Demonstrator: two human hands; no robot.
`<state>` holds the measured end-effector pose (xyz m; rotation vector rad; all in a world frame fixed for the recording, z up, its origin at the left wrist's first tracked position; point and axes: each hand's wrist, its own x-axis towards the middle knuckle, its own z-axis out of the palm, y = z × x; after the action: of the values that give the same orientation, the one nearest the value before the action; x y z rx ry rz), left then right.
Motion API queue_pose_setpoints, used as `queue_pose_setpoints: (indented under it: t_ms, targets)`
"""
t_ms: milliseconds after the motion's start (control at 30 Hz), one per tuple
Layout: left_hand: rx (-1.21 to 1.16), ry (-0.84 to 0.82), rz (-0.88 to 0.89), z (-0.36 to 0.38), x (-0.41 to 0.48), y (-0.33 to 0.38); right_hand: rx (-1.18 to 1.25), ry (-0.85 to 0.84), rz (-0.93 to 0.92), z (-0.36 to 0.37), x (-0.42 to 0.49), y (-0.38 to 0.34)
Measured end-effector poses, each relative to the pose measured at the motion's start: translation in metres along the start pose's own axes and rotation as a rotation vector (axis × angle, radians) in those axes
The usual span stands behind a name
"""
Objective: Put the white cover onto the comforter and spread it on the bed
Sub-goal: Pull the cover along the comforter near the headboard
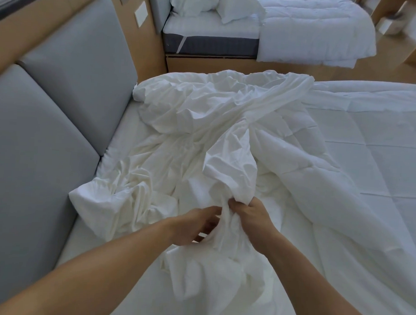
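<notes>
Two hands meet at the near middle of the bed (81, 242), both closed on one gathered bunch of the cover (191, 123). The right hand (253, 217) is seen with its fingers curled round the top of the bunch, a loose puff of fabric rising just above it. The left hand (195, 224) is held just beside it, its fingers curled into the same twisted fold from the left. The two hands are nearly touching, with only the fabric between them. Both forearms are bare.

From the grip, the cover is spread outward in crumpled folds: a heap toward the headboard (45, 132), one long ridge running to the far edge of the bed, and a loose tail lying toward the person. The comforter (308, 156), quilted in squares, is laid on the right part of the bed, its near edge partly overlapped by the cover. How far it is inside the cover cannot be told.

The headboard is made up of grey padded panels in a wooden frame. A second bed (206, 43) is seen beyond, well apart, with pillows (233, 9) and white bedding on it.
</notes>
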<state>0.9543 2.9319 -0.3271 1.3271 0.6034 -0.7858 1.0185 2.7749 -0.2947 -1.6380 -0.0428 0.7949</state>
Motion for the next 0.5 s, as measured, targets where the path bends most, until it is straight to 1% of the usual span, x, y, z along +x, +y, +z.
queue_pose_setpoints:
  t_ms: [67, 167, 300, 367, 433, 467, 500]
  targets:
    - [-0.103, -0.119, 0.019, 0.0, -0.002, 0.005, 0.019, 0.012, -0.014, 0.0, 0.0, -0.001]
    - [-0.178, -0.148, 0.112, 0.001, -0.004, 0.007, -0.018, 0.027, -0.03, -0.002, -0.001, -0.004]
    - [-0.224, 0.015, 0.213, 0.007, 0.001, 0.002, -0.123, 0.044, -0.042, -0.004, 0.002, -0.01]
    - [-0.292, 0.099, 0.277, 0.005, -0.004, 0.01, -0.191, 0.089, -0.058, -0.01, 0.003, -0.011]
    - [-0.382, 0.191, 0.351, -0.002, -0.013, 0.023, -0.348, 0.155, -0.059, -0.017, 0.006, -0.009]
    - [-0.374, 0.195, 0.391, -0.002, -0.018, 0.03, -0.457, 0.184, -0.057, -0.02, 0.008, -0.008]
    - [-0.342, 0.158, 0.42, -0.001, -0.023, 0.037, -0.546, 0.208, -0.062, -0.021, 0.008, -0.008]
